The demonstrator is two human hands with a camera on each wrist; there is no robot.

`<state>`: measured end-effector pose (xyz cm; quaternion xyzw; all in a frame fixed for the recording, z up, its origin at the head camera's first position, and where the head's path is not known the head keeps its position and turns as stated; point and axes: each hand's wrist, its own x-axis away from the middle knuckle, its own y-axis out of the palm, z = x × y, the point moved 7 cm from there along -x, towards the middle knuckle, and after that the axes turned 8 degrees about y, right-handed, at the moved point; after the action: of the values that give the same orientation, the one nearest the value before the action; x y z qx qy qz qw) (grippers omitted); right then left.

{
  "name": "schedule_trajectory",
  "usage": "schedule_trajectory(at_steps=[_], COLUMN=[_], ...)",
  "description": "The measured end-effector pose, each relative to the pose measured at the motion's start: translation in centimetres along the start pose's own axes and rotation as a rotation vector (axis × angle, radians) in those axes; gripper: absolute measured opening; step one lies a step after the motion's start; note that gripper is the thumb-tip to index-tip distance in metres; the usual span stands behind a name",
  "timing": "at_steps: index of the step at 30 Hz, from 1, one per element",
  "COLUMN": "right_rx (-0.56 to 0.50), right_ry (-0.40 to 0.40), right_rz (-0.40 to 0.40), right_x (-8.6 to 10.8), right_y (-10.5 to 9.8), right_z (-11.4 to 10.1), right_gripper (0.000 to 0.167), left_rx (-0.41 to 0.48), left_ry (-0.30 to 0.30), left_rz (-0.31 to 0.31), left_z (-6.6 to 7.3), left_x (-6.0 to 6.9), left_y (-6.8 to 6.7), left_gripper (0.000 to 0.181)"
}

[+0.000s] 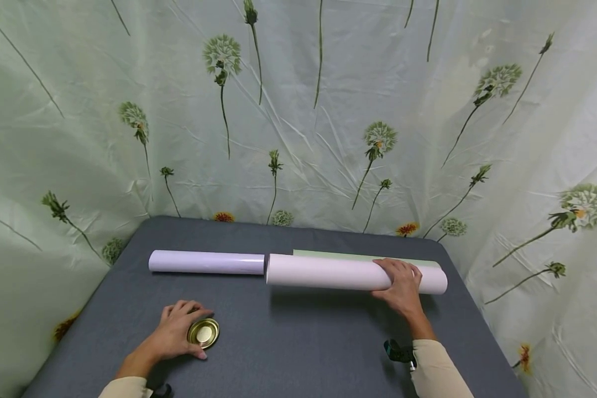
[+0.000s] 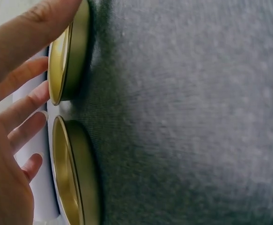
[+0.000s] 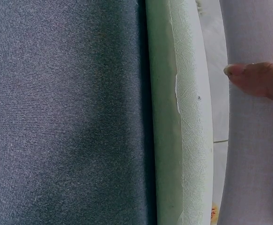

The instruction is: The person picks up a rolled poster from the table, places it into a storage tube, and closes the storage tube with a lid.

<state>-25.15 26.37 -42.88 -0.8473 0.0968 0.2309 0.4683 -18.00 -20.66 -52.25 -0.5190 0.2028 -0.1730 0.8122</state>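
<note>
— Position of the pink roll [image 1: 323, 272]?

— Right of centre in the head view. Long axis runs left to right across the frame, right end a touch lower.

— Nearer hand?

— Right hand [image 1: 403, 287], on the roll's right half, its arm entering from the lower right. Fingers over the top, thumb on the near side; a broad, partly curled grip.

— Roll resting on anything?

— Looks held up: right wrist view shows a gap between it and the green roll [image 3: 188, 117], which lies behind it.

— Left hand [image 1: 176, 330]?

— Lower left of the frame, well apart from the pink roll. Half open, thumb and fingers curved round a gold tin [image 1: 203, 333] at opposite edges. How firmly, can't tell. Second tin [image 2: 82, 173] just beside, lower left in the left wrist view.

— Others?

— Lavender roll [image 1: 206, 262], left of centre, nearly in line with the pink one, facing ends close.

— Surface, room?

— Table [image 1: 288, 337], dark grey cloth top. Curtain [image 1: 298, 66], dandelion print, behind and along both sides.
</note>
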Motion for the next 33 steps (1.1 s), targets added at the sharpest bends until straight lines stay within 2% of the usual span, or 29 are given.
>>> schedule_trajectory(at_steps=[5, 18, 26, 33], right_rx=[0.006, 0.002, 0.013, 0.014], right_ry=[-0.001, 0.007, 0.022, 0.012], right_rz=[0.0, -0.021, -0.03, -0.022], right_x=[-0.03, 0.04, 0.21, 0.19], right_y=[0.08, 0.17, 0.23, 0.19], right_z=[-0.07, -0.03, 0.0, -0.08], right_gripper=[0.072, 0.072, 0.07, 0.07], left_rx=[0.025, 0.033, 0.038, 0.052], left_ry=[-0.004, -0.032, -0.082, -0.114], left_rz=[-0.013, 0.039, 0.01, 0.048], left_z=[-0.27, -0.35, -0.45, -0.33], left_x=[0.29, 0.76, 0.49, 0.42], left_y=[0.13, 0.43, 0.58, 0.34], left_gripper=[0.081, 0.07, 0.067, 0.067])
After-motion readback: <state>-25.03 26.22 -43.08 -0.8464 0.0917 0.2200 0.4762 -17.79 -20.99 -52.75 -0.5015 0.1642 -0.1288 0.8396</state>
